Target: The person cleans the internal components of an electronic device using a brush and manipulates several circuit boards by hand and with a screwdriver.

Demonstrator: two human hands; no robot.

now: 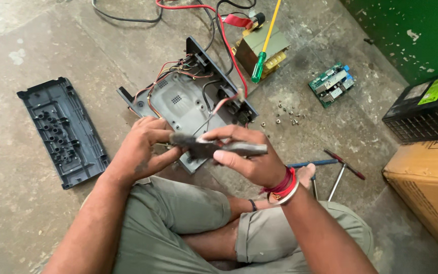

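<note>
I sit cross-legged on a concrete floor. My right hand grips a pair of dark pliers held level in front of me. My left hand pinches the pliers' jaw end, where a thin wire runs up to the open grey plastic casing. Red and black wires lie inside that casing. Both hands hover just above the casing's near edge.
A dark cover panel lies at left. A transformer with a green-handled screwdriver sits behind the casing. A green circuit board, loose screws, hand tools, a black battery and a cardboard box are at right.
</note>
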